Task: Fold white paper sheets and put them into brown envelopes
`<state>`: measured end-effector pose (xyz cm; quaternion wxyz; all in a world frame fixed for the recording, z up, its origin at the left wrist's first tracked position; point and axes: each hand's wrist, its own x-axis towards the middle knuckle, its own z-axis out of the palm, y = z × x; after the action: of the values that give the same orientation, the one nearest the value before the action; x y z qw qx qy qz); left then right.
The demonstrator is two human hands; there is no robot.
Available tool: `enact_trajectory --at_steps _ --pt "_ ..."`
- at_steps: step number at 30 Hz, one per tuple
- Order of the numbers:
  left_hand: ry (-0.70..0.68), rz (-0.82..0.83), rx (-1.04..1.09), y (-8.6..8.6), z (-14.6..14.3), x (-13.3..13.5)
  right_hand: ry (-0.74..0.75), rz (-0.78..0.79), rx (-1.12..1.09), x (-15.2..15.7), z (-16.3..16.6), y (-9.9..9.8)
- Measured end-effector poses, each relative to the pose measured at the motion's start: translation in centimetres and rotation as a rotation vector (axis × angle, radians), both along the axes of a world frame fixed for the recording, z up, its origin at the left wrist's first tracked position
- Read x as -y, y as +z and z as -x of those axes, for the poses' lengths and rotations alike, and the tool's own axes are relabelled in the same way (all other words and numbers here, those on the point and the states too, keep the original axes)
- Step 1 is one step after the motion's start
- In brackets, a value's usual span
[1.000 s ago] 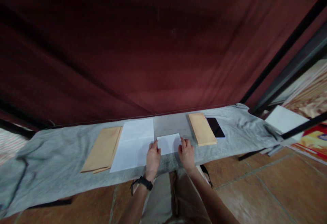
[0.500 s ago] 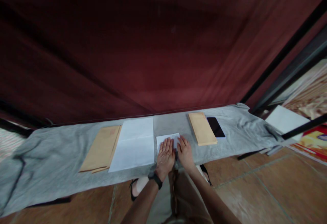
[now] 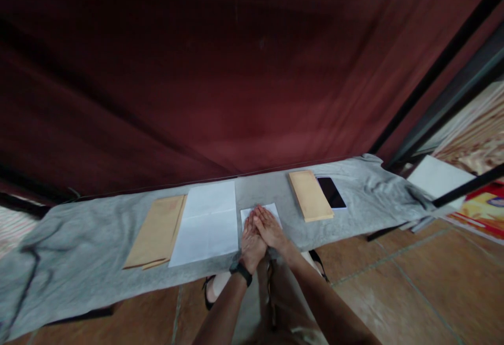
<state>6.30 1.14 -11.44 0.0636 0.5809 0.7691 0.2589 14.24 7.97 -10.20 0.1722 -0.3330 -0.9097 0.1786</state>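
A brown tiled floor (image 3: pixel 394 292) ran under a long low surface draped in a grey cloth (image 3: pixel 79 245). Nearest the camera, both forearms reached forward, a black watch (image 3: pixel 241 271) on the left wrist. The left hand (image 3: pixel 251 242) lay flat with fingers straight and together on a small folded white paper (image 3: pixel 274 209), which sat on the cloth at the near middle. The right hand (image 3: pixel 271 229), also flat and unclenched, lay slanted across the left one's fingers.

A second earlier the hands had stood apart at the paper's left and right edges. Half a second earlier they lay side by side on it. Now they overlapped, while the paper had kept its place.

Left of it lay a large white sheet (image 3: pixel 208 221), then brown envelopes (image 3: pixel 157 232). To the right sat a stack of brown envelopes (image 3: pixel 310 195) with a dark phone (image 3: pixel 331 192) just beside it. Behind hung a dark red curtain (image 3: pixel 236 72).

The hands covered most of the folded paper, so only its far corners showed. The left fingertips were hidden under the right hand. How hard either palm pressed could not be told.
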Motion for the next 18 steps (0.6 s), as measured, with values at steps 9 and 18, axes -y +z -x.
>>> enact_trajectory --at_steps 9,18 --pt "0.068 0.110 -0.200 1.2 0.3 0.5 -0.005 -0.165 0.058 -0.5 -1.9 0.2" --pt "0.146 0.048 -0.199 0.9 0.2 0.6 -0.132 -0.269 0.049 -1.1 -5.0 -0.5"
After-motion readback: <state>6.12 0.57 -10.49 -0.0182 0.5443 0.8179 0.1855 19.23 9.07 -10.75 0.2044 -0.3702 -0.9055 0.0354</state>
